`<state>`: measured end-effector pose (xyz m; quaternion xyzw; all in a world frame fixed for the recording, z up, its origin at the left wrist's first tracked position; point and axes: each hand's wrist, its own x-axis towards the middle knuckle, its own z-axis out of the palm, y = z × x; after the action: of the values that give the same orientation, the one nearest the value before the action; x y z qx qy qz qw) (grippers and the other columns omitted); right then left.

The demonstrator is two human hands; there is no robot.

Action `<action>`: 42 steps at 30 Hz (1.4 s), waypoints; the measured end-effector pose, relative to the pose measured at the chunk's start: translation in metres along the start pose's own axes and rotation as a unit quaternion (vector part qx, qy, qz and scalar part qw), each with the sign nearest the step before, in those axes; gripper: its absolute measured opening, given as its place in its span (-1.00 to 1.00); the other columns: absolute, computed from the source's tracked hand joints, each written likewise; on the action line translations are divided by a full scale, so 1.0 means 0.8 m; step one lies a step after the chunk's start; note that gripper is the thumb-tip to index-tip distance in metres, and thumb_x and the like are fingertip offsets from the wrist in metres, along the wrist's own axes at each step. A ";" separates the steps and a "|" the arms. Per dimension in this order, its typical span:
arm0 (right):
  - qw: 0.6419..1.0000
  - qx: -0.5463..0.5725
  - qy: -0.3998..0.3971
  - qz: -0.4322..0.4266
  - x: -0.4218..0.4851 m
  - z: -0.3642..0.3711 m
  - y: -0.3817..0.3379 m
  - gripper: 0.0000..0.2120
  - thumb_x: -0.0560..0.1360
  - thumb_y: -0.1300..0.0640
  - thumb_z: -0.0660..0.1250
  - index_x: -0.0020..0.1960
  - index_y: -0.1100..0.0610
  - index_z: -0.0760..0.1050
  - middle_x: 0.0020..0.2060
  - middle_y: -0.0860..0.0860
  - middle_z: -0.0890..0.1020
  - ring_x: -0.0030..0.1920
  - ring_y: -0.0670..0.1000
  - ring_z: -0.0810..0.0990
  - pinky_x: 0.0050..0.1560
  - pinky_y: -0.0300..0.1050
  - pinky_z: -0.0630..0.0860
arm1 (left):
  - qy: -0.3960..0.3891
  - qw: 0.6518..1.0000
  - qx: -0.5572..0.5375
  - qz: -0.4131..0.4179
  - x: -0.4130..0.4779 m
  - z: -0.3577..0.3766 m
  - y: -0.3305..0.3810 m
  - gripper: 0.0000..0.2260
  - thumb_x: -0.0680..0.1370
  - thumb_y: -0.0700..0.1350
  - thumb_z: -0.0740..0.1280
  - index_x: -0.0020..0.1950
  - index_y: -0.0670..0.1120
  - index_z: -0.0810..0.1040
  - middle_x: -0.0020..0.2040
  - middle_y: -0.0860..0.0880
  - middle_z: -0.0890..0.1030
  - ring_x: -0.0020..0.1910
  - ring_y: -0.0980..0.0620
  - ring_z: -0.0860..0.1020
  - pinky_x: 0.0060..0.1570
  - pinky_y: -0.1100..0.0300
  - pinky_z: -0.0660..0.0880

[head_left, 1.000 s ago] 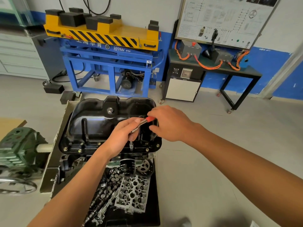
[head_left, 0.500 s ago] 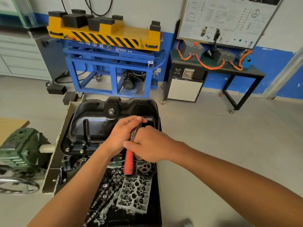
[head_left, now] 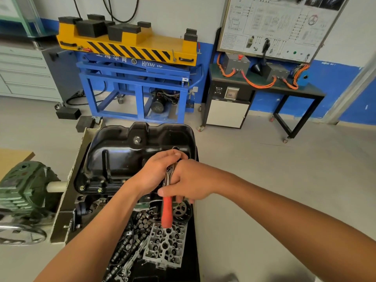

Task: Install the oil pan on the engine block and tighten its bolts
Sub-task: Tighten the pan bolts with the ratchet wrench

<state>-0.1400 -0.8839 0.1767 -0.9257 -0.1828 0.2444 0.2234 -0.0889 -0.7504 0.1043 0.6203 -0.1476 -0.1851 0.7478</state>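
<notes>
The black oil pan (head_left: 130,151) sits upside down on the engine block (head_left: 89,200), with bolts (head_left: 82,187) showing along its near flange. A ratchet wrench with a red handle (head_left: 167,210) stands over the pan's near right corner, handle pointing toward me. My left hand (head_left: 156,174) wraps around the ratchet head and covers the bolt under it. My right hand (head_left: 189,182) grips the handle just below the head.
Loose engine parts, camshafts and a cylinder head piece (head_left: 164,245) lie in the black tray below the block. A green gearbox with a handwheel (head_left: 22,196) stands at the left. A blue and yellow lift table (head_left: 132,64) and a black bench (head_left: 264,88) stand behind.
The ratchet handle has swung from pointing right toward me, about a quarter turn, carried by my right hand. My left hand stayed on the ratchet head.
</notes>
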 end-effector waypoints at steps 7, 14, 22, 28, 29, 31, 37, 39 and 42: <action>0.993 -0.100 -0.051 0.039 -0.008 -0.052 0.006 -0.80 0.50 0.03 0.46 -0.11 0.17 0.70 -0.31 0.04 0.70 -0.43 -0.12 0.61 -0.20 -0.21 0.53 | -0.025 1.000 0.012 -0.011 0.001 -0.007 -0.005 -0.71 0.68 -0.12 0.19 0.01 0.01 0.72 -0.19 -0.18 0.39 -0.28 -0.10 0.28 -0.26 0.14 0.24; 0.929 -0.314 0.197 0.000 0.011 -0.053 0.006 -0.88 0.51 0.27 0.33 -0.14 0.09 0.55 -0.35 0.00 0.43 -0.26 0.12 0.51 -0.33 -0.07 0.35 | -0.074 0.997 -0.002 0.010 0.000 -0.009 -0.005 -0.74 0.61 0.04 0.20 0.04 0.04 0.68 -0.46 0.05 0.25 -0.47 0.09 0.19 -0.39 0.25 0.20; 0.936 -0.262 0.216 -0.097 0.020 -0.038 0.030 -0.89 0.54 0.16 0.31 0.06 0.10 0.53 0.03 -0.05 0.55 0.09 0.05 0.48 -0.03 0.09 0.54 | -0.053 0.998 -0.017 0.039 -0.005 -0.017 -0.008 -0.71 0.62 0.11 0.24 0.16 0.02 0.65 -0.44 0.06 0.27 -0.45 0.10 0.22 -0.36 0.31 0.28; 0.934 -0.261 0.228 -0.090 0.003 -0.039 0.038 -0.83 0.55 0.03 0.31 0.11 0.03 0.56 0.01 -0.06 0.58 0.03 0.02 0.51 -0.08 0.05 0.55 | 0.014 0.997 0.024 0.073 -0.005 -0.019 -0.012 -0.66 0.61 0.10 0.24 0.16 -0.08 0.67 -0.43 -0.02 0.37 -0.41 0.06 0.31 -0.30 0.30 0.36; 0.932 -0.263 0.234 -0.088 -0.001 -0.037 0.038 -0.85 0.56 0.02 0.30 0.06 0.03 0.57 -0.03 -0.05 0.58 0.00 0.02 0.51 -0.11 0.04 0.55 | 0.029 0.995 0.041 0.081 -0.006 -0.018 -0.012 -0.65 0.62 0.13 0.24 0.13 -0.09 0.67 -0.44 -0.03 0.39 -0.41 0.06 0.33 -0.30 0.31 0.38; 0.932 -0.262 0.239 -0.076 -0.005 -0.033 0.035 -0.85 0.56 -0.02 0.29 -0.10 0.04 0.54 -0.15 -0.04 0.55 -0.10 0.04 0.52 -0.23 -0.01 0.51 | 0.064 0.991 0.071 0.090 -0.007 -0.015 -0.011 -0.63 0.60 0.17 0.24 0.05 -0.08 0.67 -0.42 -0.05 0.43 -0.41 0.06 0.37 -0.29 0.31 0.39; 0.966 -0.195 0.162 -0.047 -0.014 -0.016 0.017 -0.52 0.55 -0.21 0.28 -0.43 0.06 0.52 -0.56 -0.04 0.46 -0.52 -0.09 0.41 -0.45 -0.19 0.28 | 0.085 0.986 0.104 0.097 -0.006 0.000 -0.005 -0.64 0.60 0.09 0.25 0.03 -0.17 0.66 -0.24 -0.38 0.50 -0.22 -0.12 0.45 -0.12 0.01 0.43; 0.975 -0.169 0.132 -0.056 -0.015 -0.004 0.007 -0.44 0.55 -0.25 0.26 -0.49 0.08 0.43 -0.60 -0.04 0.40 -0.57 -0.09 0.36 -0.46 -0.18 0.26 | 0.083 0.985 0.118 0.096 -0.004 0.000 -0.005 -0.73 0.63 0.03 0.27 0.00 -0.11 0.67 -0.22 -0.34 0.50 -0.21 -0.07 0.45 -0.11 0.12 0.44; 0.980 -0.139 0.126 -0.059 -0.014 0.017 -0.005 -0.40 0.57 -0.29 0.20 -0.49 0.09 0.38 -0.58 -0.04 0.39 -0.54 -0.05 0.37 -0.43 -0.13 0.30 | 0.074 0.987 0.114 0.087 -0.002 -0.007 -0.005 -0.76 0.64 0.05 0.28 -0.04 -0.03 0.68 -0.36 -0.10 0.41 -0.36 0.06 0.36 -0.31 0.30 0.37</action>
<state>-0.1573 -0.8809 0.1723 -0.9588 -0.2394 0.0840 0.1277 -0.0882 -0.7454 0.0991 0.6984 -0.1655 -0.0548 0.6942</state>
